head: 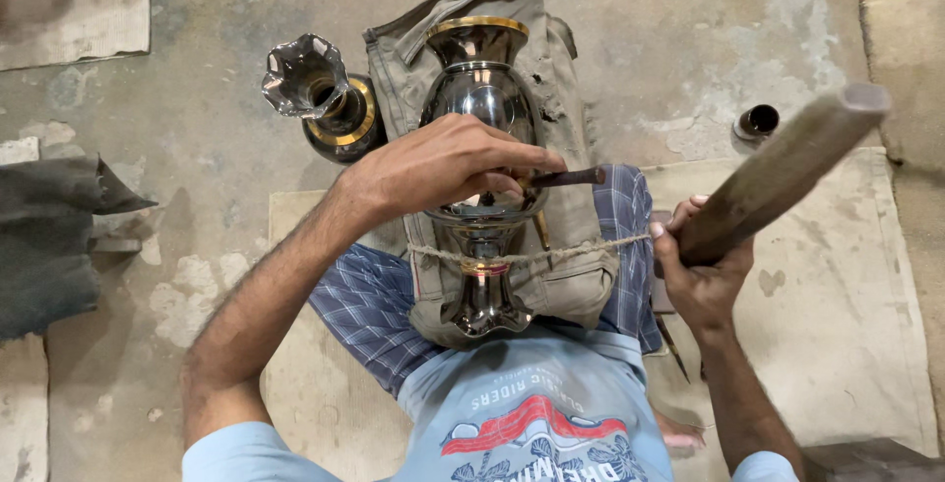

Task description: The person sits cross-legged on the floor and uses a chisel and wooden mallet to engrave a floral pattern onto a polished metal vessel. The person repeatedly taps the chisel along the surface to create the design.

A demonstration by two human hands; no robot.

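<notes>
A shiny metal vase with brass bands lies on a khaki cloth across my lap, tied down by a rope at its narrow stem. My left hand rests on the vase's belly and pinches a dark metal chisel, its tip against the vase. My right hand grips a thick wooden stick, raised and angled up to the right, apart from the chisel.
A second fluted metal vase stands on the concrete floor at upper left. A small dark metal cup sits at upper right. Beige mat under me. Dark cloth at left. Thin tools lie by my right leg.
</notes>
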